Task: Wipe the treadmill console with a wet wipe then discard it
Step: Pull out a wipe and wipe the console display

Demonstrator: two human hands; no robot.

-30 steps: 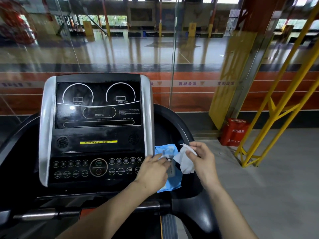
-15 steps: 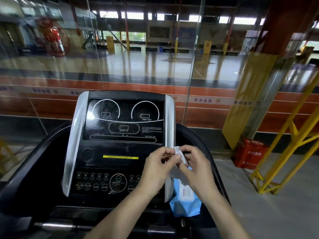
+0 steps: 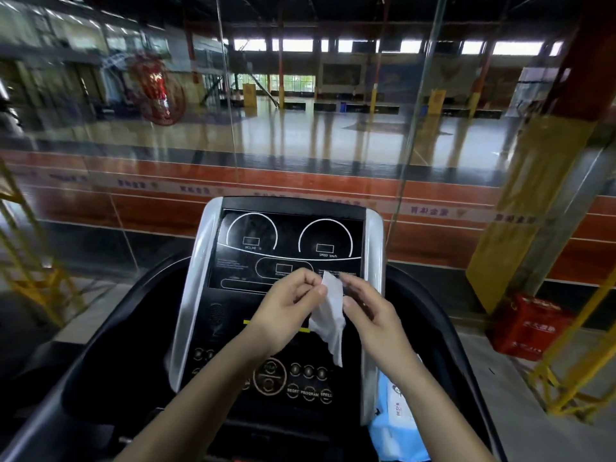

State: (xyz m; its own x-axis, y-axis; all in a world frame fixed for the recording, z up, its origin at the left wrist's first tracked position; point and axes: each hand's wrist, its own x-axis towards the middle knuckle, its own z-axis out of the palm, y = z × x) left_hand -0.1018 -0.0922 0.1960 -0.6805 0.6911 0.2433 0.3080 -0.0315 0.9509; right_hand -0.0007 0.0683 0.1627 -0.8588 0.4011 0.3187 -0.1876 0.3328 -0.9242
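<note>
Your left hand [image 3: 286, 311] and right hand [image 3: 370, 315] pinch the wet wipe [image 3: 330, 315] together — it hangs over the console [image 3: 286, 241], blue wipe pack [image 3: 396, 428] at its right edge.

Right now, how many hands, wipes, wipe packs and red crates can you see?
Hands: 2, left hand and right hand
White wet wipe: 1, held between both hands
Blue wipe pack: 1
Red crate: 1
Total: 5

A red crate [image 3: 530, 325] is seen on the floor, just beside the base of a yellow-padded pillar [image 3: 520, 208]. Yellow railing [image 3: 573, 371] is noted right of the crate. Glass panels [image 3: 300, 128] are seen left of the pillar.
</note>
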